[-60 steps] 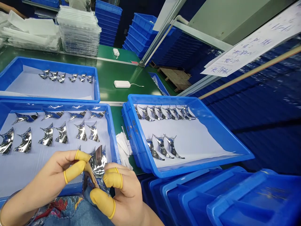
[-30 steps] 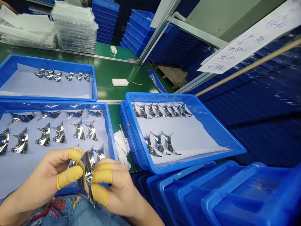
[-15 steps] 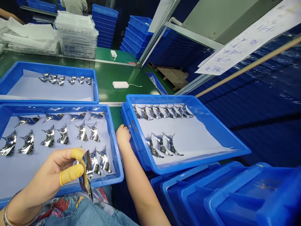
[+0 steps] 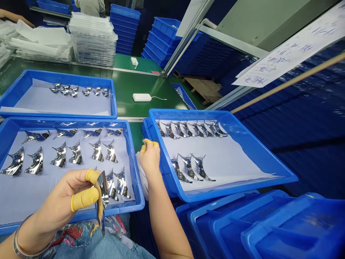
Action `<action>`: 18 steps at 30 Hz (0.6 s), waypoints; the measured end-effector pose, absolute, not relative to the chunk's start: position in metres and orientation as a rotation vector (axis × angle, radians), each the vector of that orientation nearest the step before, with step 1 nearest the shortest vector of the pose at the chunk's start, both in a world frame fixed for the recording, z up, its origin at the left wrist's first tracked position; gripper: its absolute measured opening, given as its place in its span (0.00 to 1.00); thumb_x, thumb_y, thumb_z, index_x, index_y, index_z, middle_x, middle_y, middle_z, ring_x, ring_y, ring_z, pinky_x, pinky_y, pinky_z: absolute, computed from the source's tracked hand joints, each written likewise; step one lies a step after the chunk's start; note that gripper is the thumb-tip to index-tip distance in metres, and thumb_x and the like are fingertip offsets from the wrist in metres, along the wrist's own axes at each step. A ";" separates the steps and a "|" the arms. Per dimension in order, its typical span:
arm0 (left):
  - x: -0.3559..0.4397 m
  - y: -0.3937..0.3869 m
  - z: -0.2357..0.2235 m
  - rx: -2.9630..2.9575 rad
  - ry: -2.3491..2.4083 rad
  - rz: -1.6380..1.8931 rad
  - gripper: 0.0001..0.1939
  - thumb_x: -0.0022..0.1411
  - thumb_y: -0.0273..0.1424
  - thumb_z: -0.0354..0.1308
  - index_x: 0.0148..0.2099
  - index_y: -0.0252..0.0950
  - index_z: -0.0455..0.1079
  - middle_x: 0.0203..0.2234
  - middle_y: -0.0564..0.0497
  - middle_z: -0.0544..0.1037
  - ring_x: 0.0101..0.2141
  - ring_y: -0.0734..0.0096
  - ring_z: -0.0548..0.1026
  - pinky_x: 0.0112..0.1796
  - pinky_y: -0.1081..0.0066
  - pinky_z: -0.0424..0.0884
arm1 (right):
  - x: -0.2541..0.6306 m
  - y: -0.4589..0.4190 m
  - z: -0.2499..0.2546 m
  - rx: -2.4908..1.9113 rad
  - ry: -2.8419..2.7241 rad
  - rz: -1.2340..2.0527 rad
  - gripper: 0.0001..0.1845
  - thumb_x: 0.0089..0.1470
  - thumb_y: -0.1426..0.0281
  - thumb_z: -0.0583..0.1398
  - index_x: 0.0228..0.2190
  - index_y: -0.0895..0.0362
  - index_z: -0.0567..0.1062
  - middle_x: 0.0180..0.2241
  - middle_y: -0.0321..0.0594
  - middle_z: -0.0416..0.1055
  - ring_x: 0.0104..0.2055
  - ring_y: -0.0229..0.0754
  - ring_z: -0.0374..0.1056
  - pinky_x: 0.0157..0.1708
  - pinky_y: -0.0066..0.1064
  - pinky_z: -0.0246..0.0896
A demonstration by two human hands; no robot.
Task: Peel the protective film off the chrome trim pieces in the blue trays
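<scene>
nearest, the left hand pinches a curved, mirror-bright silver piece in a firm grip, its thumb and forefinger sheathed in yellow rubber. the piece hangs side-on and roughly upright, by the near rim of the shallow blue plastic tray on the left. the right hand has just come away from it, so the left grip alone now supports it. the right hand has reached into the gap between the left and right trays; its yellow-covered fingertips are bent in, though i cannot tell whether they grasp anything. partly under it lies a crumpled white cloth.

on the left tray's white liner, similar shiny curved pieces stand apart in rows. on the right, another blue plastic tray sits on top of a second one, holding three similar pieces in its near part and a closely set row at its far side. neither group seems altered by the right hand's move.

farther off, a third blue tray at the left carries six smaller silver pieces. beside it, a slim white device with a cord rests on the green table.
</scene>
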State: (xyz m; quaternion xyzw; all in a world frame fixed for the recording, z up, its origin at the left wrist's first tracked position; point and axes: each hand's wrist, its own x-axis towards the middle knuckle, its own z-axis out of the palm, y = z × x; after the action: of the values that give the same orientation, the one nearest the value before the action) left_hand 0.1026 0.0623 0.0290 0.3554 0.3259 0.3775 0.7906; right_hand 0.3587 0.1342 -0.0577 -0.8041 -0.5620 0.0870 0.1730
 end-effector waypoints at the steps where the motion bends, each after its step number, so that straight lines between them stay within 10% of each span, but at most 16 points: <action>1: 0.104 0.062 0.030 0.759 0.700 0.822 0.14 0.53 0.42 0.70 0.30 0.37 0.79 0.23 0.52 0.73 0.24 0.76 0.70 0.25 0.79 0.71 | 0.358 0.129 -0.048 -2.216 -1.595 0.229 0.21 0.61 0.80 0.51 0.52 0.66 0.74 0.50 0.60 0.69 0.56 0.54 0.65 0.58 0.47 0.60; 9: 0.110 0.062 0.031 0.710 0.637 0.857 0.09 0.54 0.39 0.71 0.32 0.39 0.81 0.25 0.53 0.77 0.27 0.76 0.71 0.32 0.79 0.71 | 0.313 0.049 0.024 -1.019 -1.701 0.755 0.13 0.66 0.67 0.56 0.50 0.51 0.76 0.32 0.40 0.76 0.32 0.40 0.72 0.34 0.32 0.71; 18: 0.112 0.058 0.035 0.698 0.609 0.845 0.09 0.54 0.40 0.70 0.32 0.40 0.81 0.27 0.53 0.76 0.29 0.74 0.71 0.32 0.78 0.70 | 0.290 0.030 0.027 -0.876 -1.550 0.889 0.07 0.65 0.68 0.58 0.42 0.52 0.75 0.31 0.41 0.76 0.29 0.39 0.70 0.29 0.29 0.70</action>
State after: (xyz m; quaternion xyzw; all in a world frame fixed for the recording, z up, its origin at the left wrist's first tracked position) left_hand 0.1118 0.0584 0.0348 0.3267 0.2851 0.3954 0.8097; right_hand 0.2905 0.0295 0.0269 -0.3692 -0.6532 0.3746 0.5447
